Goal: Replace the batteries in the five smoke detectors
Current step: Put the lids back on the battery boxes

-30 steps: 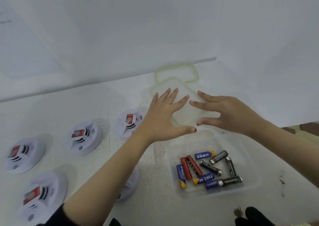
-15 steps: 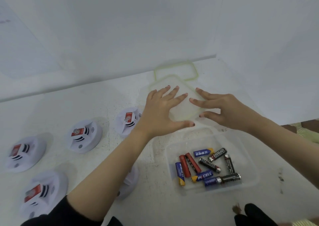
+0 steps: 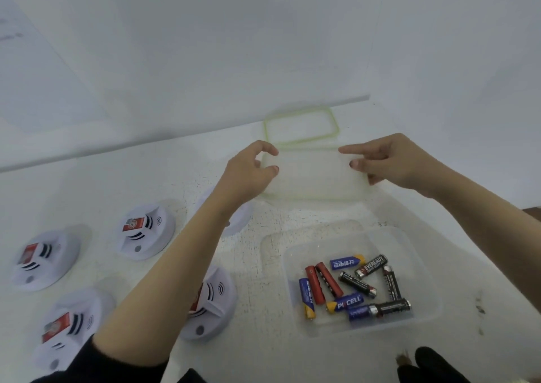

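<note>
Left hand (image 3: 248, 175) and right hand (image 3: 392, 160) each pinch an opposite edge of the translucent lid (image 3: 313, 175), fingers partly curled. Batteries (image 3: 354, 287) lie in the open container (image 3: 421, 268) on the counter (image 3: 257, 280).

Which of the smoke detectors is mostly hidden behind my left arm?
The smoke detector farthest back, just below the left hand. Only its white rim shows past the wrist, while the other four show their red labels.
</note>
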`<state>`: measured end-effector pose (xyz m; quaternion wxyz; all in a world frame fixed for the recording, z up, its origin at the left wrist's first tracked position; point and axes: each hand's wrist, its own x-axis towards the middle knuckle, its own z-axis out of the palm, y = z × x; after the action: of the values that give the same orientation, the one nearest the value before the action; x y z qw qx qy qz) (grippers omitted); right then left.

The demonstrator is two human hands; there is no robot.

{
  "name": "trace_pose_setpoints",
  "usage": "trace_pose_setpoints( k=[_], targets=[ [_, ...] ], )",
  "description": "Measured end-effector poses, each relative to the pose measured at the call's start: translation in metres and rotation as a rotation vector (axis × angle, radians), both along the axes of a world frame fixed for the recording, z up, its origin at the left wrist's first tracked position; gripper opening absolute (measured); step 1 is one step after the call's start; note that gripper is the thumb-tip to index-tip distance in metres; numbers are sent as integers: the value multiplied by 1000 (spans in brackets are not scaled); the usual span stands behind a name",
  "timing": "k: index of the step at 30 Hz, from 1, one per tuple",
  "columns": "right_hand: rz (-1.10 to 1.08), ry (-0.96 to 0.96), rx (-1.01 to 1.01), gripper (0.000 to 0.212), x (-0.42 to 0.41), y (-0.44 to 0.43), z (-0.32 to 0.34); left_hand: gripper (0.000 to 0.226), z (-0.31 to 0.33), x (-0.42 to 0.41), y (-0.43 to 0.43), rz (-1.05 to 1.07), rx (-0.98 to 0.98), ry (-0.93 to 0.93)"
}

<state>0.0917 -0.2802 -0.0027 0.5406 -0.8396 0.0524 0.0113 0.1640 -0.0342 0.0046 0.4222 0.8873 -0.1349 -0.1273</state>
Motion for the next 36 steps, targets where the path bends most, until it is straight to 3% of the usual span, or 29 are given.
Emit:
trace_pose_setpoints(
  k=[8, 12, 16, 21, 26, 29, 32, 36],
  targets=[
    [-45, 30, 10, 15, 9, -6, 5, 24, 1, -1, 2, 5, -63, 88],
    [-237, 27, 93, 18, 37, -13, 15, 31, 2, 32, 0, 136, -47, 6],
    [-359, 172, 127, 29, 90, -26, 8, 33, -4, 81, -13, 243, -110, 166],
    [-412, 239, 153, 28, 131, -29, -5, 36, -15, 120, -30, 257, -393, 397],
    [-418, 253, 258, 37, 142, -33, -8, 38, -16, 134, -37, 281, -360, 453],
    [-435, 254, 358, 37, 142, -35, -10, 36, -17, 130, -39, 293, -367, 409],
    [-493, 193, 498, 36, 139, -37, -7, 37, -17, 122, -40, 320, -503, 374],
    [-527, 110, 907, 7, 126, -41, 6, 38, -3, 106, -36, 300, -592, 231]
  ],
)
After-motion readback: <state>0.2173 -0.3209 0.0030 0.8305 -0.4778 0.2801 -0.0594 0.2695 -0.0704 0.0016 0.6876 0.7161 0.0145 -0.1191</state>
